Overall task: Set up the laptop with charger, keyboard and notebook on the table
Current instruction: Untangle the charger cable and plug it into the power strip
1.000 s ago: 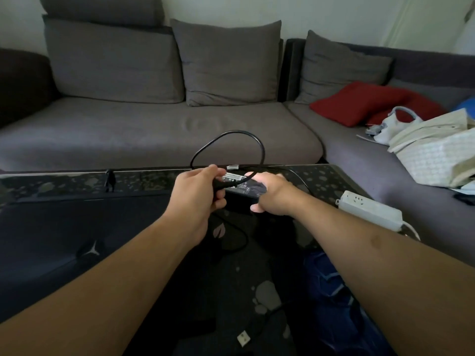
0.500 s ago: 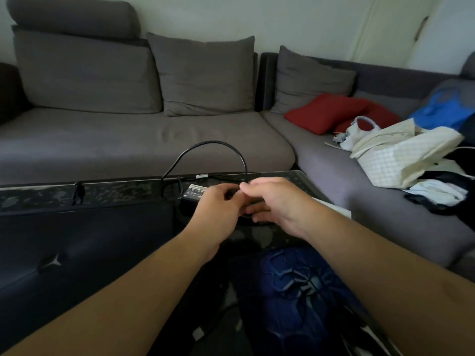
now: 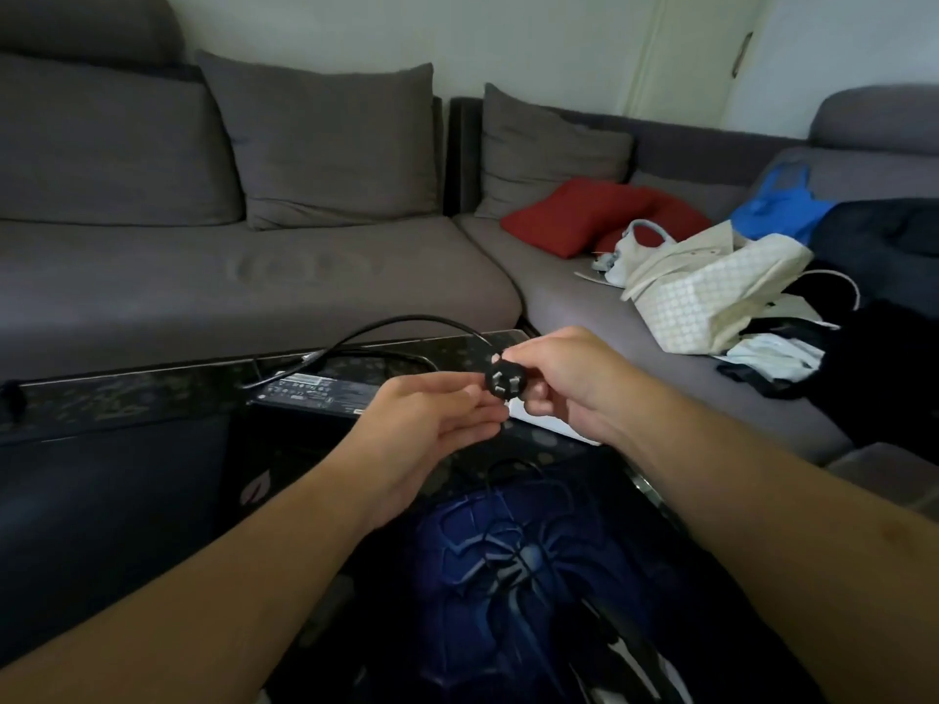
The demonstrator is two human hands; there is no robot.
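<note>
Right hand (image 3: 574, 383) pinching the round black three-pin plug (image 3: 504, 381) by its back, prongs turned toward the camera; left hand (image 3: 432, 429) cupped just under and beside it, fingers half curled, fingertips (image 3: 485, 406) close to the plug's lower edge, though whether actually touching cannot be made out. Black rubber power cable (image 3: 401, 325) arching up from the plug and back down to the flat black rectangular charger brick (image 3: 310, 393), lying label-up on the glossy dark speckled counter (image 3: 127, 393). Judged as the plug-in step: charger out, mains end in hand, socket wanted next. White power strip (image 3: 546, 424) peeking out just below the right hand, mostly hidden, so best to clear the view before aiming. Worth gripping the plug by its body, never by the cable, turning the prongs away and down, matching the three-pin pattern to the holes, then pressing straight in without rocking. Left hand better used steadying the strip than hovering. Slack in the cable looks generous, so no tugging on the brick. Closed dark laptop (image 3: 101, 500) resting at the left of the counter; blue notebook with a spider emblem (image 3: 513, 556) nearest the camera, a loop of cable lying on its far edge. Keyboard not identifiable. Beyond, grey fabric corner sofa (image 3: 254, 276) with a red cushion (image 3: 574, 213) and cream bags (image 3: 711, 287).
</note>
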